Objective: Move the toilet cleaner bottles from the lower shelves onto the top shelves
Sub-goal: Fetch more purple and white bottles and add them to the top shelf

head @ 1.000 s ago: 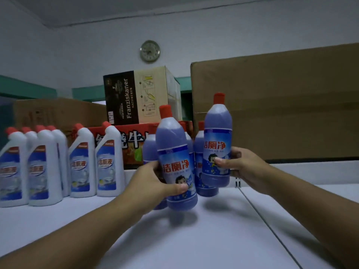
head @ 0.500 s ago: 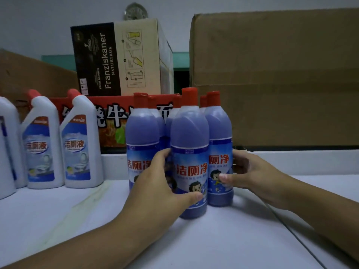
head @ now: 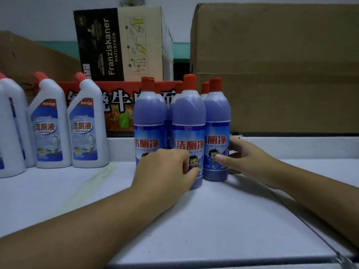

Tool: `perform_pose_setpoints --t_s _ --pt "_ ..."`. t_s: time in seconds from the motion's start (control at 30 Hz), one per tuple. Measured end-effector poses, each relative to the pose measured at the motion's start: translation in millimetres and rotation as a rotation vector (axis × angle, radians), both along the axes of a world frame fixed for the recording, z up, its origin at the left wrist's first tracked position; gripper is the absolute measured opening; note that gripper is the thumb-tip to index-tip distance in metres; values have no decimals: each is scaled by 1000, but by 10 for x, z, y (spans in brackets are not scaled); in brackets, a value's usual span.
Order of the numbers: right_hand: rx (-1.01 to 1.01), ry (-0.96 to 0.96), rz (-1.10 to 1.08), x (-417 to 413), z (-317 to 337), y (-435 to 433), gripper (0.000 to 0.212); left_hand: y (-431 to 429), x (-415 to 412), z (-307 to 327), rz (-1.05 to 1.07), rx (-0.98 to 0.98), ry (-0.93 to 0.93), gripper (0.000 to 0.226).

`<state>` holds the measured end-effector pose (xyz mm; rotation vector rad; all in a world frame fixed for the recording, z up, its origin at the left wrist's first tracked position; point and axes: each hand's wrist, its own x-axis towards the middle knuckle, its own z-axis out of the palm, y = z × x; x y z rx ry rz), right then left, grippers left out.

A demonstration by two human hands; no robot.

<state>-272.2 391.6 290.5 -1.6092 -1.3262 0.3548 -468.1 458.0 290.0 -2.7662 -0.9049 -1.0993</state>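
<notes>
Your left hand [head: 167, 168] curls round the front bottle [head: 188, 117], a smooth purple cylinder with a red cap; your right hand [head: 247, 158] clasps the right bottle [head: 216, 113] beside it. Both stand upright on the flat white shelf [head: 213, 220].

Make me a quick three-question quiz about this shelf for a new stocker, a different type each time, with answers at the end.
1. True or false: the left hand grips the front purple bottle and the right hand grips the right purple bottle, with both bottles standing on the white shelf.
2. Multiple choice: the white bottles have caps that are A) red, B) green, C) black.
3. Short answer: what brand name is printed in large letters on the black-sided box?

Key: 1 true; 2 A; 3 Franziskaner.
</notes>
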Motion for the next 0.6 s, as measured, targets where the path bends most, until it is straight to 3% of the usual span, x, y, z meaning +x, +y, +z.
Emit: perform_pose_setpoints --t_s 0.23,0.6 --pt "-21 -21 -27 7 -21 10 42 239 76 108 -1 -66 115 25" --pt "-22 -176 -46 102 -96 54 34 347 136 -13 -56 54 51 24"
